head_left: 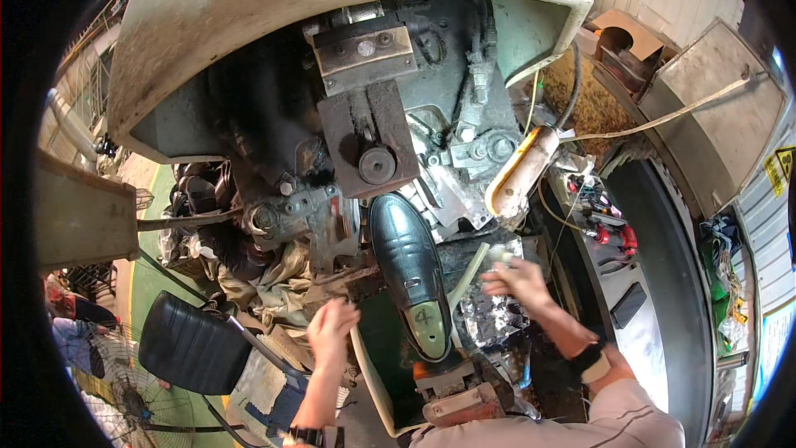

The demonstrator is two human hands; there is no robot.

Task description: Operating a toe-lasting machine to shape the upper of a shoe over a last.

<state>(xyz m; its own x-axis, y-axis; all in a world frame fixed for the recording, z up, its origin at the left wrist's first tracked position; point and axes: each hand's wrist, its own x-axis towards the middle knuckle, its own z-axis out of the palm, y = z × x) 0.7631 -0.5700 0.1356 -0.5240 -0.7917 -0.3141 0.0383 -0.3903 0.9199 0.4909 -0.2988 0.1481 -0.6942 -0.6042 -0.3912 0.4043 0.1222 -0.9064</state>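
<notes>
The left hand [330, 330] is just left of the shoe, not touching it, fingers loosely bent with nothing visible in them. The black shoe [402, 241] on its green last [426, 329] lies between the hands, long axis running from toe at the machine [371, 129] to heel nearer the person. Beyond a pale strip [470, 275], the right hand [522, 282] is about equally near, fingers half-curled; blur hides whether they grip anything.

A pale greyish shirt [539, 434] shows thin dark lines; a black band [307, 435] circles the left forearm [322, 394], a second black band [586, 357] the right.
</notes>
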